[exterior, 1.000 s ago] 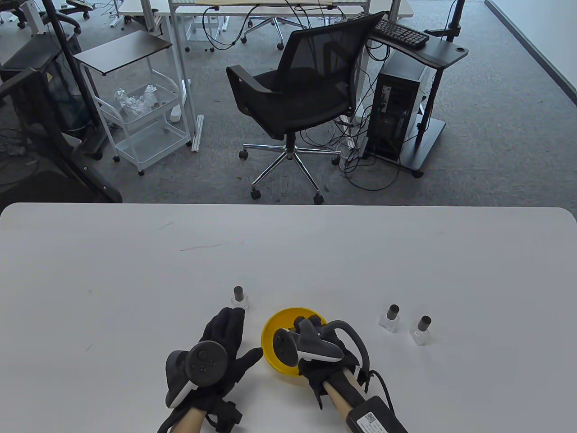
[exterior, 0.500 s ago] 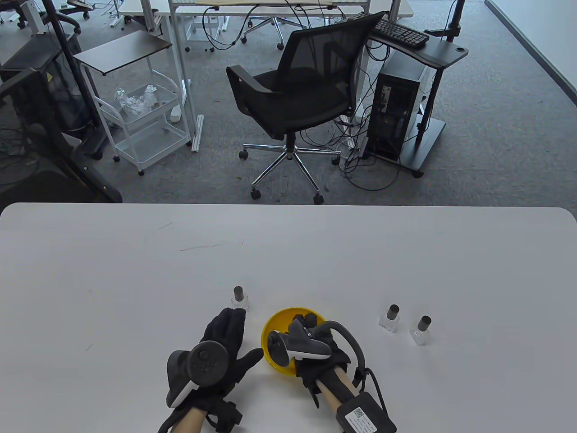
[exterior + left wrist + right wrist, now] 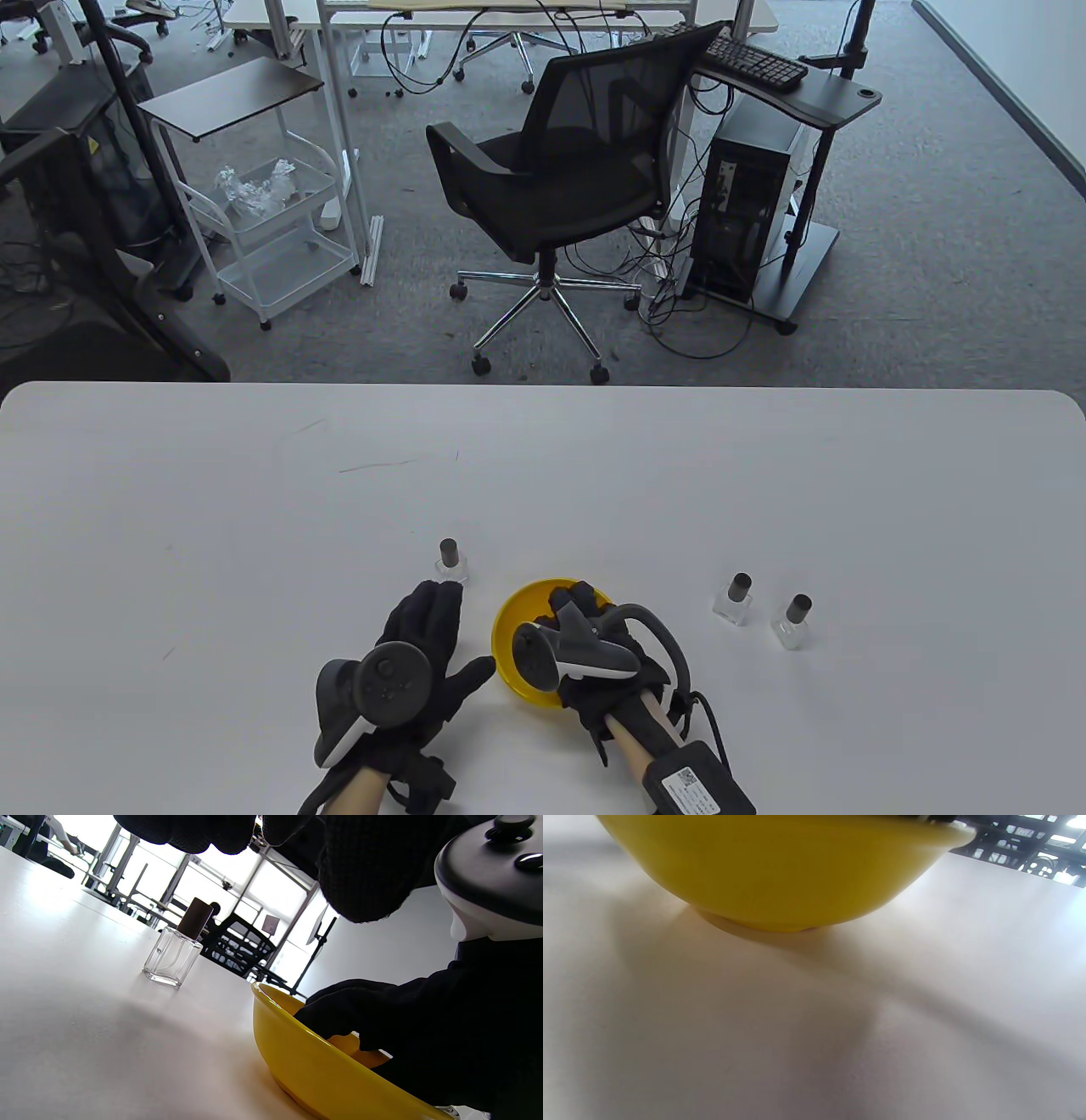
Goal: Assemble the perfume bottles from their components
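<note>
A yellow bowl (image 3: 509,632) stands on the white table (image 3: 254,526) near the front; it also shows in the left wrist view (image 3: 297,1065) and the right wrist view (image 3: 780,870). My right hand (image 3: 581,604) reaches into the bowl, and its fingers are hidden inside. My left hand (image 3: 424,624) rests flat on the table left of the bowl, fingers spread, holding nothing. A small clear glass bottle with a dark cap (image 3: 451,560) stands just beyond my left fingertips, and it shows in the left wrist view (image 3: 176,948).
Two more capped clear bottles (image 3: 735,598) (image 3: 793,621) stand on the table to the right of the bowl. An office chair (image 3: 560,187) stands beyond the table's far edge.
My right hand shifted left over the bowl, then moved back right and slightly forward, fingers staying in the bowl. My left hand has not moved.
</note>
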{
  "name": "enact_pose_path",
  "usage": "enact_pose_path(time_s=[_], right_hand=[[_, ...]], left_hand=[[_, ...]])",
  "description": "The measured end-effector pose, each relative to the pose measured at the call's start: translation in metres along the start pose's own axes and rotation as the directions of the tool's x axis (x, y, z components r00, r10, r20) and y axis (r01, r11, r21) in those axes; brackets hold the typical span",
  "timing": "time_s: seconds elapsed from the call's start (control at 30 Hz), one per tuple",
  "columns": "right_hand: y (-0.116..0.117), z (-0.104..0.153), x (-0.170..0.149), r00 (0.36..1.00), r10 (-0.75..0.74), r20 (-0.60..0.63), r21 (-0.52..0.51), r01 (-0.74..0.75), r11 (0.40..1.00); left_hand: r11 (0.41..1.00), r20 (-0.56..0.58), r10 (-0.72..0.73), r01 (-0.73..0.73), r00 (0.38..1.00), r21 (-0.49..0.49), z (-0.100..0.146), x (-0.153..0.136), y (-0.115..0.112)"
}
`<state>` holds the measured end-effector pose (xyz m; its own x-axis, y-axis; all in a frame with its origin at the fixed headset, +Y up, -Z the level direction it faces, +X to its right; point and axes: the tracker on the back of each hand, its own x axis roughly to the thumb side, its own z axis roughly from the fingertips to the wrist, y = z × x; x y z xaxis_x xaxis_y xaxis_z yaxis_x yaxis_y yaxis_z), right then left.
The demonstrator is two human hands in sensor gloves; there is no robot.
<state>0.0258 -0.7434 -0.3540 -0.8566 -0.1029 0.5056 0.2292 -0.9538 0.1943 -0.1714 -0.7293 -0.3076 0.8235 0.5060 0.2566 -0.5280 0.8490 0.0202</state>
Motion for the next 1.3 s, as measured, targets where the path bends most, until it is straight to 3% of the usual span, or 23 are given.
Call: enact_pose_path(time_s=[0.23,0.33,0.57,0.77,0.83,1.3], right_hand=[[-0.016,0.019,-0.01,0.989,-0.142,0.039,-0.182,0.146,0.972],[-0.024,0.033,-0.017,0.966,-0.248,0.069,-0.272,0.257,0.928],[-0.029,0.059,-0.038,0.863,-0.484,0.142,-0.435,0.494,0.753],[-0.011,0.071,-0.056,0.711,-0.668,0.22,-0.51,0.668,0.543],[-0.002,0.071,-0.058,0.681,-0.691,0.243,-0.515,0.694,0.503],[0.002,0.084,-0.066,0.649,-0.709,0.274,-0.511,0.723,0.464]], left_hand=[[1.0,0.0,-0.006,0.006,1.0,-0.001,0.0,0.001,0.0],[1.0,-0.003,-0.01,0.01,1.0,-0.004,0.0,0.0,-0.001],[0.999,0.005,-0.036,0.036,0.999,-0.011,0.001,0.004,-0.002],[0.998,0.017,-0.064,0.064,0.998,-0.026,0.001,0.008,-0.005],[0.996,0.022,-0.076,0.077,0.997,-0.034,0.001,0.009,-0.007],[0.987,0.047,-0.125,0.129,0.991,-0.091,0.0,0.018,-0.014]])
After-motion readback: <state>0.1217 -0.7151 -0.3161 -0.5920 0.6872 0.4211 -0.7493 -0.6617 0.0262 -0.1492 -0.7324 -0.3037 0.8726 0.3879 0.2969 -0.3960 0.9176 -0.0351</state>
